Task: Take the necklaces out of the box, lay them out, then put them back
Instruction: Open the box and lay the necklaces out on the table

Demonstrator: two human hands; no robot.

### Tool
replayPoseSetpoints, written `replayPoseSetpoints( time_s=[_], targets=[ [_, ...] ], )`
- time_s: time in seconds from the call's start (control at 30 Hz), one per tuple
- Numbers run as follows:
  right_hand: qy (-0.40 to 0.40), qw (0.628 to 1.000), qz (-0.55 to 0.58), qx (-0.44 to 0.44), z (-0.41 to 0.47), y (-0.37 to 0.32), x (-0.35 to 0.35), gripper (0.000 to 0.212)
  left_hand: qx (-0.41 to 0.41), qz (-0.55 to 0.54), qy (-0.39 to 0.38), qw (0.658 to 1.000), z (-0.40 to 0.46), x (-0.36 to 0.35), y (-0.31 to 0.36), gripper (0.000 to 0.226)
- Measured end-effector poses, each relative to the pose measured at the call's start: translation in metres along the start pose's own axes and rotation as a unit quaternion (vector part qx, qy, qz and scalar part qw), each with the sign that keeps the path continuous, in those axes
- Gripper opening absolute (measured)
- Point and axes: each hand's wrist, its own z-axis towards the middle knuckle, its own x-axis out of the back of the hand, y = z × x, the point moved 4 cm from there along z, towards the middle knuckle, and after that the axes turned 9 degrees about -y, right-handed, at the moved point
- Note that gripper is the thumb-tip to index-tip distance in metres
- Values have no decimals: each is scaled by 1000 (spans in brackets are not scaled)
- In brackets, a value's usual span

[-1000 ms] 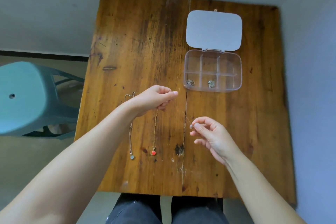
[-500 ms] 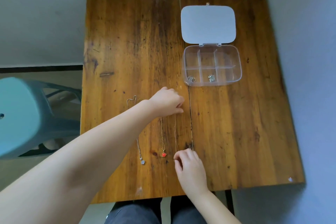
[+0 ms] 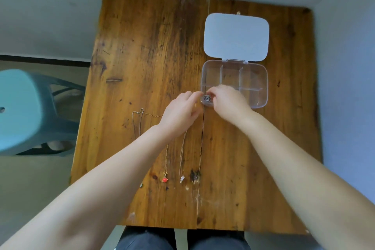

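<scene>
The clear plastic box [image 3: 256, 79] stands open at the table's far right, its white lid [image 3: 236, 36] folded back. My right hand [image 3: 228, 102] covers the box's near-left compartments, fingers pinched on a coiled silver necklace [image 3: 207, 98]. My left hand [image 3: 179, 114] is beside it, fingertips bunched at the box's near-left corner next to the coil; whether they grip it is unclear. Three necklaces lie stretched out side by side: a silver chain [image 3: 138, 119], a gold chain with a red heart pendant [image 3: 165, 179], and a thin chain with a pale pendant [image 3: 182, 178].
The wooden table [image 3: 253, 158] has a seam down its middle and sits in a corner between grey walls. A teal plastic stool [image 3: 24, 107] stands to the left of the table. My knees show below the table's near edge.
Both hands left the third necklace, which now lies flat beside the red-heart one, and moved up to the box's near-left compartment. The right hand has closed on the coiled necklace there.
</scene>
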Motion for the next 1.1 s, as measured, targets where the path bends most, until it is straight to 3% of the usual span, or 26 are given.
replayPoseSetpoints(
  time_s=[0.07,0.17,0.37,0.53,0.67,0.73,0.8,0.87,0.97,1.1],
  targets=[
    [-67,994,-85,12,11,-4,-6,37,8,-4,13,1000,4,1,3,35],
    [-98,988,-110,36,17,-5,-12,37,31,-26,37,998,10,4,7,21],
    [-153,985,50,54,25,10,-9,32,45,-27,47,997,10,8,15,14],
    [-49,990,101,84,12,15,-3,15,70,-33,31,997,11,8,17,14],
    [34,966,244,78,-5,24,10,12,66,-7,41,997,8,14,24,35],
    [34,932,349,92,-18,29,21,11,13,-62,37,997,9,19,39,42],
    [24,892,436,117,-34,33,30,9,-13,-177,-14,984,11,19,54,33],
    [39,873,472,111,-51,41,34,8,14,-261,-57,964,11,19,63,15],
    [75,860,501,53,-76,62,22,8,46,-323,-99,940,7,22,59,33],
    [59,832,552,-29,-117,75,-33,9,75,-335,-156,926,-1,24,39,40]
  ],
)
